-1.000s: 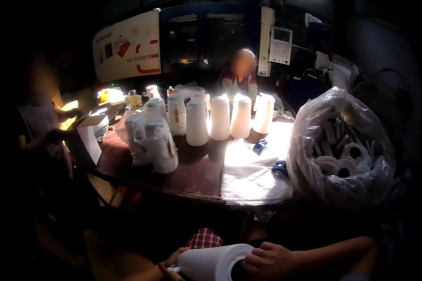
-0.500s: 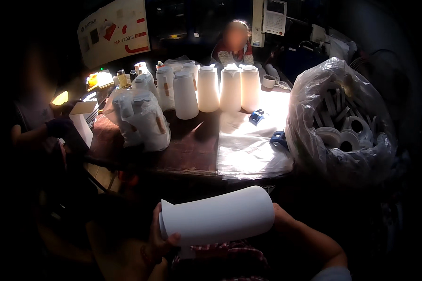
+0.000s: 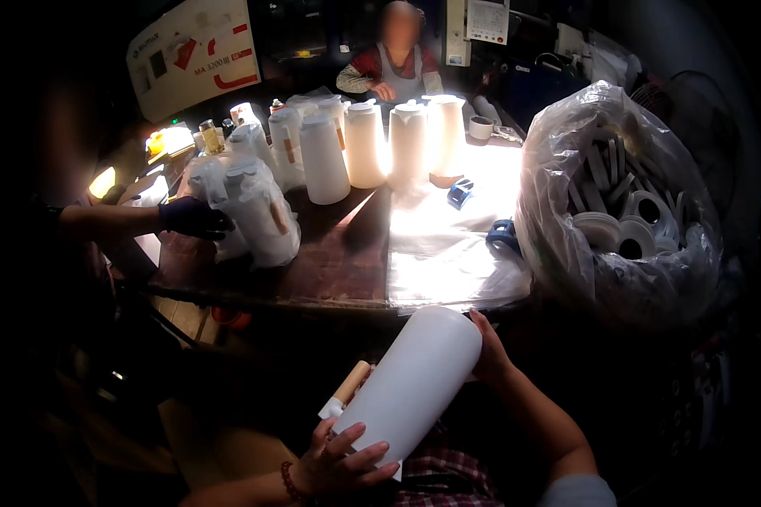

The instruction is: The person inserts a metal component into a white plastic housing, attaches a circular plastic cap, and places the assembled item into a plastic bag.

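A white jug (image 3: 418, 376) with a light wood-coloured handle (image 3: 351, 384) lies slanted across my lap area, its wide base toward the upper right. My left hand (image 3: 347, 460), with a beaded bracelet at the wrist, is closed round the spout end, fingers spread over the body. At the base end my right hand (image 3: 486, 351) grips the jug's side, part of its fingers hidden behind it. On the table beyond stand several more white jugs (image 3: 325, 165), some wrapped in clear plastic bags (image 3: 266, 224).
On the dark table (image 3: 338, 270) lie clear plastic sheets (image 3: 448, 275) and two blue objects (image 3: 460, 193). A big clear bag (image 3: 558, 262) of white parts stands right. A co-worker's dark-gloved hand (image 3: 196, 218) is beside the bagged jugs; another person (image 3: 397, 68) is across the table.
The jug has turned from nearly level to a steep slant, and its handle now shows. My left hand has moved down with it. A co-worker's gloved hand has come over to the bagged jugs.
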`<state>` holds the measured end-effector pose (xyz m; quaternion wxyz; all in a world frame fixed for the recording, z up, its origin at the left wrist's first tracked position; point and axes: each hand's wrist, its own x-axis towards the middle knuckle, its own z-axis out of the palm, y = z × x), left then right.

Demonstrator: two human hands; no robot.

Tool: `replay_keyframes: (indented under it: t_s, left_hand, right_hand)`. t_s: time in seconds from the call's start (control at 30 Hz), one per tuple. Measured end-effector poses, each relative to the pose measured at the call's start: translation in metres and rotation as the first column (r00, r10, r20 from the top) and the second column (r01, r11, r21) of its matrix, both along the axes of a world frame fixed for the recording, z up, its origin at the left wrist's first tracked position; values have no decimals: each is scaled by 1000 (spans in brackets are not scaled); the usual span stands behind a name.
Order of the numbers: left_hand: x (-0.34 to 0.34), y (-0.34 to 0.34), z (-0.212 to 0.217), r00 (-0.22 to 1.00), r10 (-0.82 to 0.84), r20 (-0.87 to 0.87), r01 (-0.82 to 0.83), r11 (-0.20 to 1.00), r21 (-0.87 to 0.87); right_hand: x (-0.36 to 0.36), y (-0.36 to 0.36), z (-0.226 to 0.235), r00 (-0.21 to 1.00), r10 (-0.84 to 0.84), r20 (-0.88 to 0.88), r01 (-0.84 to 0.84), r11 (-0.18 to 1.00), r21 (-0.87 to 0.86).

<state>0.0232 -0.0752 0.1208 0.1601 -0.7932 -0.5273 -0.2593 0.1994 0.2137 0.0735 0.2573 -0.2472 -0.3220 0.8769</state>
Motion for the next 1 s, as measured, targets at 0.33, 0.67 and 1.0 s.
replay_keyframes:
  t_s: [0.33,0.67,1.0]
  left_hand:
    - [-61,139,1,653,70,754,279,903,-326]
    - [-78,161,-40,548,316,774,177,861,-477]
    - [-92,193,-46,24,663,748,593,593,-544]
  right_hand:
    - [-76,-8,-22,948,318,1,-288,856,429]
    - [5,169,-58,559,-775,293,-495,-29,868]
    - [-100,52,-32,954,-144,264,-148,540,828]
